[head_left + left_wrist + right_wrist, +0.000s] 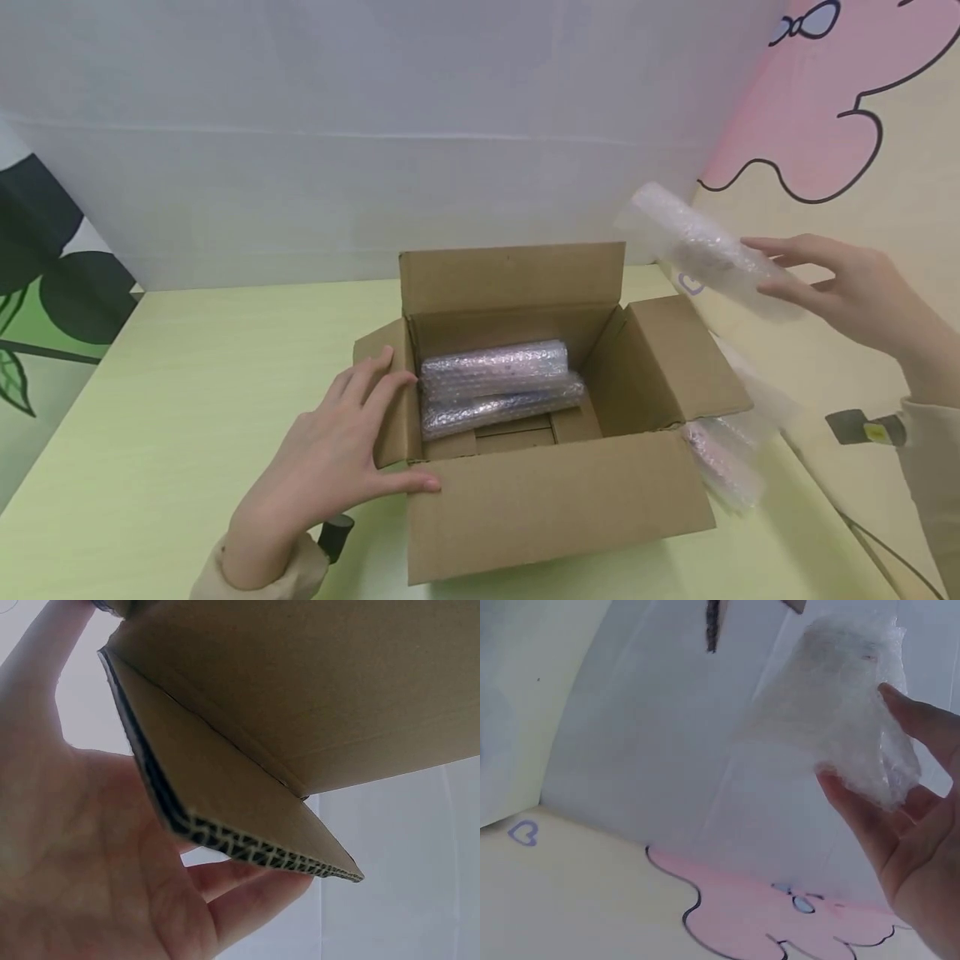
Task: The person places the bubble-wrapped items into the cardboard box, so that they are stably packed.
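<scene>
A brown cardboard box (555, 508) stands with its flaps spread outward. Inside lie two bubble-wrapped items (495, 371), one beside the other; their contents are hard to make out. My left hand (326, 454) rests with spread fingers over the left flap (217, 765), the thumb touching the front flap. Above the box's right side, my right hand (855, 287) pinches a bubble-wrapped roll (705, 242) by one end, clear of the box. In the right wrist view, the roll (840, 705) sits between thumb and fingers, and what it wraps cannot be seen.
More bubble-wrapped items (723, 467) lie on the table just right of the box, partly under its right flap. The pale yellow-green table (225, 358) meets a grey-white backdrop (360, 192) behind. A thin cable (885, 542) runs at the lower right.
</scene>
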Demonstrator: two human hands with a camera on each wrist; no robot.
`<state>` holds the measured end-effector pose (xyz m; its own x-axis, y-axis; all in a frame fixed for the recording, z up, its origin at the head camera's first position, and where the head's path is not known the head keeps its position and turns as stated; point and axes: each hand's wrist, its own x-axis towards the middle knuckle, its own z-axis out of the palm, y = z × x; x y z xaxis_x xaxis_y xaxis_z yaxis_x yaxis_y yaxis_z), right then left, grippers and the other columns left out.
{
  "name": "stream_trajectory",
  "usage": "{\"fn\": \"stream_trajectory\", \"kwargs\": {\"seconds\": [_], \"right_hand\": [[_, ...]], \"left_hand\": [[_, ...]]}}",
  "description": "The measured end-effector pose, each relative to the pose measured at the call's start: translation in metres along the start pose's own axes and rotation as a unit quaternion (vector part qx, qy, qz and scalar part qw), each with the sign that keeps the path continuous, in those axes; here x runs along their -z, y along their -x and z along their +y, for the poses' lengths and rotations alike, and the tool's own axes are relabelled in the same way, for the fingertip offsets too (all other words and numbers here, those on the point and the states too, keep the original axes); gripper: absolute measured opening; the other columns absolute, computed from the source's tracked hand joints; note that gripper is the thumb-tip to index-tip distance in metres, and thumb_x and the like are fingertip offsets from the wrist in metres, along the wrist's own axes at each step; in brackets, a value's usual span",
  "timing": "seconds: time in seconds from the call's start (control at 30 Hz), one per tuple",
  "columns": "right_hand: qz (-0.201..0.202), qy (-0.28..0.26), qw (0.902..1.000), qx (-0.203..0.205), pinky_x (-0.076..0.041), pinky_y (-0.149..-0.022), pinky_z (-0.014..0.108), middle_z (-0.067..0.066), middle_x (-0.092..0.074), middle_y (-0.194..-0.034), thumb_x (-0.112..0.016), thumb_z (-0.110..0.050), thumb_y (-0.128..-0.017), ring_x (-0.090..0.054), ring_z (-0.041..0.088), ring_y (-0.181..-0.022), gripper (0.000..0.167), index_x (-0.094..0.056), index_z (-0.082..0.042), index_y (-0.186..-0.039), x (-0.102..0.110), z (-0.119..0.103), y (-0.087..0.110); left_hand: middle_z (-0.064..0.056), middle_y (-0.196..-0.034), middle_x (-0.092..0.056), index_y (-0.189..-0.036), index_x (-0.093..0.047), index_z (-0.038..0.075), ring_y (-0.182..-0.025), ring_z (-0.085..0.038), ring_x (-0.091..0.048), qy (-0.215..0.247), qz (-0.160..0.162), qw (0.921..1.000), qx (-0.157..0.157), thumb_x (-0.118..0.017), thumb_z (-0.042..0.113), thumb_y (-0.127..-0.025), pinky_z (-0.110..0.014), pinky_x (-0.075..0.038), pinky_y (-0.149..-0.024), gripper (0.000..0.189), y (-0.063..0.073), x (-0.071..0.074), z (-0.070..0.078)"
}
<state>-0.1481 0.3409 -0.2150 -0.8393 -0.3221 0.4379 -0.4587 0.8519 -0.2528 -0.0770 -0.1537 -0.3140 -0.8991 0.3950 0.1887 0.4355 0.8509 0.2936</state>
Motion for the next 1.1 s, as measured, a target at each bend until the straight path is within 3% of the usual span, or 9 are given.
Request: {"fn": "stream_trajectory", "kwargs": {"seconds": [0.17,0.37,0.57,0.73,1.0,1.1], "right_hand": [[-0.034,-0.030,0.9966,0.069,-0.046,-0.071,0.002,-0.037,-0.057,-0.114,-0.072,0.003,-0.081,-0.052,-0.020,-0.104,0.051,-0.063,-0.014,-0.129,0.001,-0.033,-0.014],[-0.136,-0.040,0.9833,0.114,-0.049,-0.074,0.008,-0.028,-0.062,-0.118,-0.073,-0.001,-0.082,-0.057,-0.013,-0.098,0.051,-0.063,-0.022,-0.128,-0.003,-0.061,-0.031],[-0.253,-0.049,0.9490,0.182,-0.052,-0.083,0.020,-0.012,-0.065,-0.126,-0.070,-0.015,-0.088,-0.062,0.000,-0.107,0.046,-0.060,-0.026,-0.132,-0.018,-0.084,-0.052],[-0.351,-0.050,0.9183,0.177,-0.051,-0.094,0.037,-0.011,-0.063,-0.131,-0.065,-0.027,-0.092,-0.061,0.009,-0.116,0.042,-0.058,-0.027,-0.134,-0.033,-0.107,-0.069],[-0.450,-0.043,0.8713,0.191,-0.052,-0.086,0.029,-0.009,-0.064,-0.128,-0.068,-0.021,-0.090,-0.062,0.004,-0.103,0.044,-0.059,-0.022,-0.134,-0.064,-0.135,-0.084],[-0.479,-0.048,0.8553,0.193,-0.051,-0.090,0.032,-0.008,-0.064,-0.129,-0.068,-0.018,-0.090,-0.062,0.007,-0.106,0.045,-0.058,-0.021,-0.133,-0.076,-0.145,-0.087]], "left_hand": [[-0.011,-0.153,-0.033,-0.136,-0.046,0.016,-0.129,-0.036,-0.045,0.000,0.003,1.0000,-0.001,-0.056,0.089,-0.060,-0.028,-0.041,-0.046,0.106,0.000,0.000,0.001],[-0.011,-0.153,-0.034,-0.136,-0.047,0.016,-0.129,-0.036,-0.045,-0.007,0.003,1.0000,0.001,-0.057,0.089,-0.060,-0.029,-0.042,-0.046,0.106,0.000,0.000,0.003],[-0.011,-0.153,-0.034,-0.136,-0.046,0.016,-0.129,-0.036,-0.045,-0.007,0.004,1.0000,0.001,-0.056,0.089,-0.059,-0.028,-0.042,-0.046,0.107,0.000,0.001,0.004],[-0.011,-0.154,-0.032,-0.137,-0.046,0.016,-0.130,-0.036,-0.044,-0.003,-0.001,1.0000,0.004,-0.055,0.090,-0.059,-0.028,-0.042,-0.046,0.108,0.001,0.001,0.007],[-0.011,-0.152,-0.034,-0.134,-0.048,0.015,-0.129,-0.035,-0.044,-0.008,0.003,1.0000,-0.001,-0.057,0.089,-0.058,-0.025,-0.040,-0.045,0.106,0.002,0.000,0.013],[-0.011,-0.152,-0.034,-0.133,-0.049,0.015,-0.128,-0.034,-0.045,-0.012,0.007,0.9999,-0.004,-0.057,0.090,-0.057,-0.025,-0.041,-0.045,0.107,0.002,0.000,0.015]]}}
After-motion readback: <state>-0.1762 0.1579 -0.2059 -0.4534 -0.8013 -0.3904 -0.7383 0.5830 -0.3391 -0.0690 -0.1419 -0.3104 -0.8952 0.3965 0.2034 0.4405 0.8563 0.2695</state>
